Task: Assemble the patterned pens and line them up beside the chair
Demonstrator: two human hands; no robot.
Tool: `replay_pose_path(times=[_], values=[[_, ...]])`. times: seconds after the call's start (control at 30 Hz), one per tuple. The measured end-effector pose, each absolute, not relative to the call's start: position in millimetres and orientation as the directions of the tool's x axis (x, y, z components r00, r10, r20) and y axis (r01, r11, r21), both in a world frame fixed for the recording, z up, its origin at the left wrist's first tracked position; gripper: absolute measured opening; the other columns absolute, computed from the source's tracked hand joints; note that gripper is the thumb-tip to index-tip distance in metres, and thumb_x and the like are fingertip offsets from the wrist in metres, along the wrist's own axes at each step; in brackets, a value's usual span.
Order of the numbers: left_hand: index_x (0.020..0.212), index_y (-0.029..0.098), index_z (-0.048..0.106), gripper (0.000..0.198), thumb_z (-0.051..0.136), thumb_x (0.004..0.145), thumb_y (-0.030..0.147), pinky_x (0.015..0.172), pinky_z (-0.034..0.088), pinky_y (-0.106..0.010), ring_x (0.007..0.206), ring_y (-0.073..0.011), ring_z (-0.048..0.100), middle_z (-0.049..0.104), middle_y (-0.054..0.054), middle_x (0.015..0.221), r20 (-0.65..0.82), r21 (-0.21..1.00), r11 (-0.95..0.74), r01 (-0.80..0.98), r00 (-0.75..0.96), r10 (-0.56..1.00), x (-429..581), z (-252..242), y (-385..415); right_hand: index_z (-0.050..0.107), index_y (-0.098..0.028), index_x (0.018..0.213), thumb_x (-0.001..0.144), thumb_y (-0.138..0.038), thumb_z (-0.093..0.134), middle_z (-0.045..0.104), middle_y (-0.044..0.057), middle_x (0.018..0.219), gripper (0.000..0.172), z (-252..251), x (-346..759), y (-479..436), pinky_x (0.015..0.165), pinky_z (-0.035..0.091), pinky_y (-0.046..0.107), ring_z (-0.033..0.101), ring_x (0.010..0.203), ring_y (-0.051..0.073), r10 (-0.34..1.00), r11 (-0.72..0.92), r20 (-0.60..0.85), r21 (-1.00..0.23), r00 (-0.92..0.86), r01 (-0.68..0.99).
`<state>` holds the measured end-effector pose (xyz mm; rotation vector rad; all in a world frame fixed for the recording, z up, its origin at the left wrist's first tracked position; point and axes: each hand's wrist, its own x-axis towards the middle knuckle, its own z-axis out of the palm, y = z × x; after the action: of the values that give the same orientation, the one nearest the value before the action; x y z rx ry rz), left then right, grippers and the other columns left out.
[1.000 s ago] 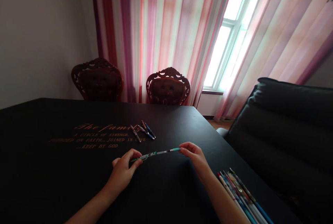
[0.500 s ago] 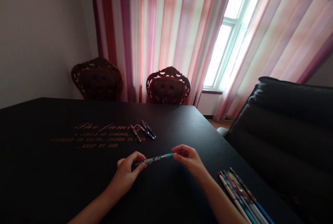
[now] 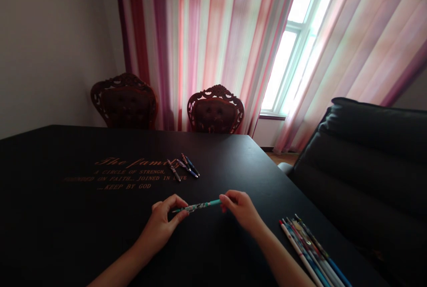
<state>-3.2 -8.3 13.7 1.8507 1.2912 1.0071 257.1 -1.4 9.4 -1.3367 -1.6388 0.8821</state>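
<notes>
A green patterned pen (image 3: 202, 205) is held above the black table (image 3: 207, 256), lying nearly level between my two hands. My left hand (image 3: 167, 212) pinches its left part between thumb and fingers. At the other end, my right hand (image 3: 240, 207) has its thumb and fingertips closed on the plain green tip. Part of that tip is hidden by the fingers. Beyond my hands, several pens (image 3: 189, 165) lie loosely together on the table, one dark pen (image 3: 174, 170) a little apart on their left.
Several pens (image 3: 308, 251) lie side by side at the lower right, beside my right forearm. Two carved chairs (image 3: 216, 113) stand across the table. A black padded seat (image 3: 360, 171) is at the right, and gold lettering (image 3: 133, 173) marks the tabletop.
My right hand has shifted slightly down, its fingers curling more around the pen's green end. My left hand has stayed nearly still.
</notes>
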Motion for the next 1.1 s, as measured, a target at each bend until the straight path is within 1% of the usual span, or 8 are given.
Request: replay_pose_path(times=[0.27, 0.33, 0.5, 0.57, 0.7, 0.87, 1.0, 1.1], values=[[0.085, 0.026, 0.07, 0.018, 0.066, 0.079, 0.042, 0.092, 0.041, -0.043, 0.091, -0.0269, 0.063, 0.074, -0.002, 0.088, 0.237, 0.794, -0.309, 0.524, 0.201, 0.95, -3, 10, -7, 0.049, -0.019, 0.041, 0.09, -0.064, 0.038, 0.045, -0.002, 0.035, 0.068, 0, 248, -3, 0.052, 0.038, 0.024, 0.043, 0.038, 0.01, 0.993, 0.113, 0.088, -0.872, -0.073, 0.477], [0.083, 0.026, 0.071, 0.019, 0.069, 0.076, 0.043, 0.089, 0.045, -0.04, 0.09, -0.0274, 0.065, 0.074, -0.002, 0.087, 0.235, 0.835, -0.288, 0.469, 0.168, 0.957, -3, 10, -6, 0.055, -0.019, 0.048, 0.091, -0.064, 0.037, 0.051, -0.001, 0.041, 0.065, 1, 248, -4, 0.053, 0.038, 0.024, 0.046, 0.043, 0.011, 0.988, 0.154, 0.127, -0.889, -0.091, 0.432], [0.079, 0.023, 0.071, 0.022, 0.072, 0.071, 0.044, 0.08, 0.051, -0.035, 0.088, -0.0272, 0.067, 0.075, -0.003, 0.082, 0.213, 0.913, -0.243, 0.327, 0.123, 0.969, -4, 12, -4, 0.063, -0.02, 0.086, 0.083, -0.055, 0.06, 0.062, -0.001, 0.068, 0.035, 11, 250, -6, 0.056, 0.038, 0.024, 0.051, 0.06, 0.014, 0.955, 0.294, 0.267, -0.898, -0.126, 0.327], [0.08, 0.023, 0.072, 0.022, 0.072, 0.071, 0.043, 0.079, 0.051, -0.034, 0.086, -0.0265, 0.067, 0.075, -0.003, 0.082, 0.216, 0.91, -0.249, 0.33, 0.135, 0.967, -4, 13, -4, 0.064, -0.019, 0.075, 0.084, -0.054, 0.059, 0.058, -0.002, 0.063, 0.036, 11, 250, -7, 0.055, 0.036, 0.024, 0.048, 0.057, 0.013, 0.953, 0.303, 0.275, -0.87, -0.127, 0.389], [0.081, 0.024, 0.072, 0.021, 0.071, 0.072, 0.043, 0.079, 0.051, -0.035, 0.083, -0.0256, 0.067, 0.075, -0.002, 0.081, 0.223, 0.891, -0.267, 0.366, 0.158, 0.962, -3, 13, -5, 0.057, -0.018, 0.05, 0.093, -0.054, 0.04, 0.047, -0.002, 0.048, 0.058, 9, 250, -7, 0.053, 0.032, 0.026, 0.043, 0.048, 0.011, 0.966, 0.259, 0.226, -0.829, -0.126, 0.495], [0.081, 0.023, 0.072, 0.021, 0.072, 0.071, 0.042, 0.082, 0.051, -0.036, 0.088, -0.0268, 0.067, 0.075, -0.003, 0.085, 0.224, 0.903, -0.258, 0.343, 0.135, 0.965, -3, 11, -4, 0.063, -0.019, 0.079, 0.087, -0.052, 0.056, 0.059, -0.001, 0.065, 0.034, 10, 251, -8, 0.056, 0.035, 0.024, 0.048, 0.058, 0.013, 0.952, 0.306, 0.267, -0.871, -0.153, 0.385], [0.081, 0.024, 0.072, 0.02, 0.071, 0.073, 0.042, 0.083, 0.051, -0.036, 0.088, -0.0268, 0.067, 0.076, -0.003, 0.085, 0.232, 0.892, -0.273, 0.361, 0.154, 0.961, -2, 13, -6, 0.06, -0.018, 0.059, 0.092, -0.051, 0.047, 0.05, -0.002, 0.054, 0.048, 11, 251, -7, 0.053, 0.032, 0.025, 0.042, 0.052, 0.012, 0.955, 0.296, 0.249, -0.836, -0.162, 0.462], [0.081, 0.024, 0.072, 0.019, 0.071, 0.073, 0.041, 0.082, 0.051, -0.036, 0.088, -0.0269, 0.067, 0.076, -0.003, 0.085, 0.231, 0.891, -0.272, 0.363, 0.154, 0.961, -2, 14, -7, 0.063, -0.019, 0.071, 0.089, -0.049, 0.053, 0.055, -0.002, 0.061, 0.037, 12, 250, -9, 0.055, 0.034, 0.024, 0.045, 0.056, 0.012, 0.951, 0.305, 0.256, -0.854, -0.171, 0.421]])
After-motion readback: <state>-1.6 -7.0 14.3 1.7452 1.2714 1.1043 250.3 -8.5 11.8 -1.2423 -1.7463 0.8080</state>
